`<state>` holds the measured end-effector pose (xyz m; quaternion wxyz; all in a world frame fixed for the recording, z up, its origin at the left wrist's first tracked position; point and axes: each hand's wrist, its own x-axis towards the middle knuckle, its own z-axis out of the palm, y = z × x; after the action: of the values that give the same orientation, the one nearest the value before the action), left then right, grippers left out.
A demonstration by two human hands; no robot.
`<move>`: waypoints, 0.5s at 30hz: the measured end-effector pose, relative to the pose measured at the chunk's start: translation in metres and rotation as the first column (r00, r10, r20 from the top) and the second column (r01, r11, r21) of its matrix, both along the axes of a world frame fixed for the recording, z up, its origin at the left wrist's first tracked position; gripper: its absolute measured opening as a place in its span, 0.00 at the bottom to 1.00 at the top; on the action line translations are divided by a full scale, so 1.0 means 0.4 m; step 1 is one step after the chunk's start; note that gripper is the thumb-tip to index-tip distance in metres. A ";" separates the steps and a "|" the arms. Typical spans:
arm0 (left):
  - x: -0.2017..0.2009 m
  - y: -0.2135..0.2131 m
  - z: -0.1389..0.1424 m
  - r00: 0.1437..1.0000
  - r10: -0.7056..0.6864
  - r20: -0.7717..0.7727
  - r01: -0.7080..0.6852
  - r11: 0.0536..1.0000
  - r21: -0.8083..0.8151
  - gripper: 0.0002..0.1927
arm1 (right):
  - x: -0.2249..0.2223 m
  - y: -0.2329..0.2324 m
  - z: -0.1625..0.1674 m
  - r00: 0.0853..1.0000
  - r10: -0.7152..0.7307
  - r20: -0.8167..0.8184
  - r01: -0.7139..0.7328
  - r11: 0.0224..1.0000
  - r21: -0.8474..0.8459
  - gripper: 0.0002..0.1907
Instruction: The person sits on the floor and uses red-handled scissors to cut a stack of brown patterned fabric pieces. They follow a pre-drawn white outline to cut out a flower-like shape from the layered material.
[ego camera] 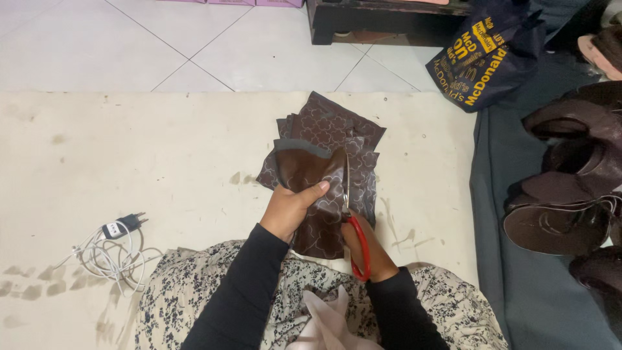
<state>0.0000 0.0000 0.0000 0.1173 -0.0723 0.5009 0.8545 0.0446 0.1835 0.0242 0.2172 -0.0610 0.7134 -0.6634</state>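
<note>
The left hand [289,209] pinches a brown patterned sheet [314,188] between thumb and fingers, the right hand [366,249] is closed through red-handled scissors [353,223] whose blades meet its edge — all above a stack of like pieces [337,126] on a cream mat [129,168].

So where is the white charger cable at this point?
In the head view the white charger cable lies coiled on the cream mat at lower left, left of the left hand.
</note>
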 end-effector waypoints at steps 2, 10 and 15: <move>-0.001 0.003 0.004 1.000 0.011 0.004 -0.011 1.000 -0.022 0.17 | -0.002 0.016 -0.033 1.000 -0.014 0.016 0.014 1.000 0.022 0.19; 0.000 0.001 0.013 1.000 -0.015 0.006 0.015 0.998 -0.053 0.16 | -0.005 0.044 -0.052 0.986 -0.026 0.165 0.017 0.998 0.058 0.18; 0.004 -0.001 0.011 0.998 -0.007 -0.067 0.002 0.998 -0.070 0.15 | -0.006 0.030 -0.030 1.000 0.015 0.025 -0.017 0.998 0.068 0.17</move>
<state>0.0018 -0.0004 0.0045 0.0997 -0.0464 0.5343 0.8381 0.0420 0.1954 0.0123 0.2329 -0.0512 0.7324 -0.6378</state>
